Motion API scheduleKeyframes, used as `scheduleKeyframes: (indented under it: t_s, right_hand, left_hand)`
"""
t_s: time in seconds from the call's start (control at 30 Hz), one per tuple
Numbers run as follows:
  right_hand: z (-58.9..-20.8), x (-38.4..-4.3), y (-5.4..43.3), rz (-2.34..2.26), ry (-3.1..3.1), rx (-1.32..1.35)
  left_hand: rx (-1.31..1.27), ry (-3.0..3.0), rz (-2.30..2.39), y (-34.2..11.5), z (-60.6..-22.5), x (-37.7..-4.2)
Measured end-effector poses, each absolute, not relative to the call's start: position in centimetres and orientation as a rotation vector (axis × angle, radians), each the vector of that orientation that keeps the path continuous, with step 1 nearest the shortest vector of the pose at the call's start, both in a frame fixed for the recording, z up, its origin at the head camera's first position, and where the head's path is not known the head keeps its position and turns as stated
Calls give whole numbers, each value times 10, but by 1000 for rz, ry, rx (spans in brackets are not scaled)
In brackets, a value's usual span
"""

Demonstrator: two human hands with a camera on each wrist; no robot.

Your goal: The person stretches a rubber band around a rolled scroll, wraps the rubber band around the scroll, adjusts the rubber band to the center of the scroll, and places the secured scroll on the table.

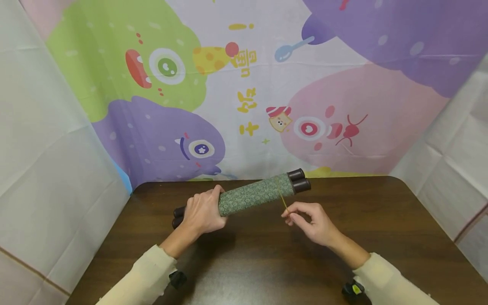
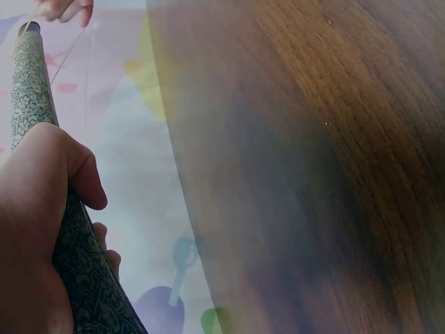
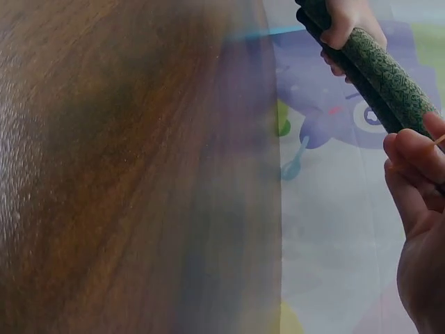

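A rolled-up scroll (image 1: 256, 195) in green patterned cloth, with two dark round knobs (image 1: 300, 180) at each end, is held above the table, its right end tilted up. My left hand (image 1: 203, 210) grips it near its left end, thumb and fingers wrapped round it, as the left wrist view also shows on the scroll (image 2: 33, 90). A thin yellow cord (image 1: 283, 198) runs from around the scroll's right part down to my right hand (image 1: 314, 222), which pinches it between thumb and fingertips. In the right wrist view the right hand (image 3: 424, 202) is close to the scroll's end.
The dark wooden table (image 1: 267, 262) spreads beneath both hands. Behind it hangs a cloth (image 1: 259, 156) printed with cartoon monsters, and pale panels (image 1: 49, 148) stand at both sides.
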State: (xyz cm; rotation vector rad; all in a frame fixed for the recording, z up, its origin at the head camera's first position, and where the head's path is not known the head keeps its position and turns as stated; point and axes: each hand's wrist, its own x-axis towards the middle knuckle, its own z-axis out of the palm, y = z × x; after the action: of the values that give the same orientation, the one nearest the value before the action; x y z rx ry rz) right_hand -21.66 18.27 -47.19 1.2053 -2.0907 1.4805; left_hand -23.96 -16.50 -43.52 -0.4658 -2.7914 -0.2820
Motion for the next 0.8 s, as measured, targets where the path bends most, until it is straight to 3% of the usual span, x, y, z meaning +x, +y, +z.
scheduleKeyframes:
  t_s: [0.53,0.8]
  right_hand:
    - [-473,-223,181,1797,-2315,974]
    - [-474,-223,181,1640,-2442,1121]
  left_hand:
    - [-474,-2766,-233,-164,-433,-239]
    - [-493,-2770,-208,-163,-436,-239]
